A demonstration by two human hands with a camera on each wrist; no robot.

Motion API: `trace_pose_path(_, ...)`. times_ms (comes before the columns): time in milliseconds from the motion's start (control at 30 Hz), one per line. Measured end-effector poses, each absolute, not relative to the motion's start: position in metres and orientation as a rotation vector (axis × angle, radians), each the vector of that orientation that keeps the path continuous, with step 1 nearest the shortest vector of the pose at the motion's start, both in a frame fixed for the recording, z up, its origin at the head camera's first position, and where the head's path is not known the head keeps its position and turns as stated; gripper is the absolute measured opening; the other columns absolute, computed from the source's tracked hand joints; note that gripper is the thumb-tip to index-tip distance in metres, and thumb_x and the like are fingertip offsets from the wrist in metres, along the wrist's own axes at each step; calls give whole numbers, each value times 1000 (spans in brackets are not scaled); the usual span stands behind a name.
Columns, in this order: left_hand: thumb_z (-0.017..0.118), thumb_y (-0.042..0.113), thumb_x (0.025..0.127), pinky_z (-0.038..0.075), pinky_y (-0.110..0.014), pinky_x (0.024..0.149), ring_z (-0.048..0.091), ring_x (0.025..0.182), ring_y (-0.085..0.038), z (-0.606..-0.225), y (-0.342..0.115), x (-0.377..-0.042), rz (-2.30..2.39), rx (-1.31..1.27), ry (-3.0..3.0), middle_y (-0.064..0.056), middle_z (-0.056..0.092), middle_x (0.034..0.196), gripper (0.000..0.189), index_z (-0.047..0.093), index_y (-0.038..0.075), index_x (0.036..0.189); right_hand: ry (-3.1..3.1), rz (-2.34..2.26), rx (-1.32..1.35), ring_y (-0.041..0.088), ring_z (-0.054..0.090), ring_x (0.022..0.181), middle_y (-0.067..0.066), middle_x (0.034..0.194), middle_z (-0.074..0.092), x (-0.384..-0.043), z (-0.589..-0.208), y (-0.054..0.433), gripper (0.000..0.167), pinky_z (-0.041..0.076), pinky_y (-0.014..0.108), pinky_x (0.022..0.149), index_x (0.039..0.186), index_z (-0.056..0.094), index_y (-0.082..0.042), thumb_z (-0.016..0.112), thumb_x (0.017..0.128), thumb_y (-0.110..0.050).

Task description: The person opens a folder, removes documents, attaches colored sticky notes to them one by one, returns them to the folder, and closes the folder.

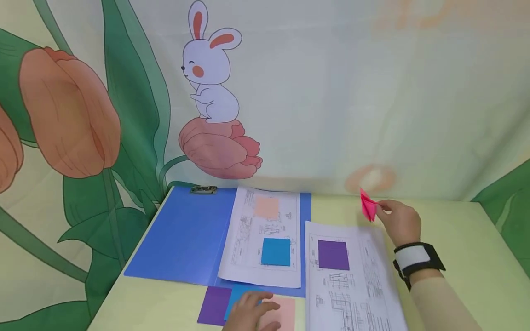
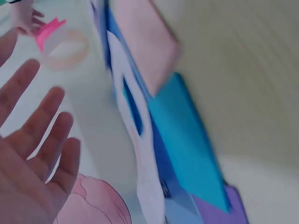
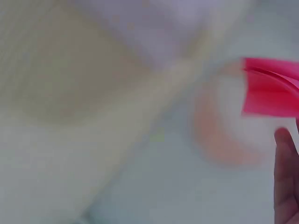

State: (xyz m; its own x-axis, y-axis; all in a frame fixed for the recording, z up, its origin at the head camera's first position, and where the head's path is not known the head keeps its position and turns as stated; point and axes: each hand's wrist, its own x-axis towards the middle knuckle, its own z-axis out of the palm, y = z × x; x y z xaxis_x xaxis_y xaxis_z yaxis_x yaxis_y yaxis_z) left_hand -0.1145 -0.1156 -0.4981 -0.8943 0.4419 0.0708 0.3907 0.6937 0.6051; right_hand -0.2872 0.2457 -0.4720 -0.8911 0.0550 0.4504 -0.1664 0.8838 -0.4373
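Observation:
Folded bright pink paper [image 1: 367, 206] is pinched between the thumb and fingers of my right hand [image 1: 400, 221], raised over the far right of the table. The right wrist view shows creases in this pink paper [image 3: 271, 88]. My left hand [image 1: 250, 312] hovers near the front edge with its fingers spread and holds nothing. Below and beside it lie a pale pink square pad [image 1: 285, 310], a blue square [image 1: 232, 299] and a purple square [image 1: 214, 305], overlapping in a row. The left wrist view shows the spread left hand [image 2: 37, 144] beside the blue pad [image 2: 187, 144].
A blue clipboard folder [image 1: 186, 234] lies open, with a printed drawing sheet [image 1: 244, 230] on it. That sheet bears a peach square [image 1: 267, 207] and a blue square [image 1: 276, 252]. Another drawing sheet [image 1: 364, 285] carries a purple square [image 1: 333, 255]. A patterned curtain [image 1: 314, 115] hangs behind.

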Motion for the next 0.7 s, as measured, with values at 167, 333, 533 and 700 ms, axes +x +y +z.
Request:
trace_pose_path(167, 53, 36, 94, 39, -50, 91, 43, 118, -29, -471, -94, -126, 1671, 443, 2443, -6, 46, 134, 44, 47, 18, 133, -2311, 859, 504, 22, 65, 67, 7, 82, 70, -212, -430, 192, 11, 52, 31, 60, 85, 72, -7, 75, 74, -7)
trace_pose_path(333, 49, 37, 95, 43, -42, 92, 54, 112, -26, -449, -67, -141, 2124, 303, 1690, -15, 41, 138, 62, 16, 28, 147, -2162, 1241, 904, 12, 64, 70, 1, 81, 69, -141, -429, 142, 12, 50, 18, 66, 85, 70, -10, 76, 75, -5)
trace_pose_path(533, 51, 24, 90, 50, -32, 82, 61, 96, -22, -449, -47, -133, 2201, 211, 1385, -14, 51, 124, 47, 41, 11, 134, -2128, 2046, 632, 13, 63, 73, 4, 85, 67, -101, -439, 123, 17, 53, 26, 63, 83, 63, -5, 63, 79, 11)
trace_pose_path(700, 46, 21, 88, 50, -29, 82, 54, 104, -20, -458, -45, -125, 2261, 268, 1193, -11, 50, 124, 38, 45, 8, 124, -1995, 2420, 178, 16, 64, 74, 4, 89, 67, -95, -446, 128, 12, 54, 32, 64, 83, 58, -4, 54, 88, 5)
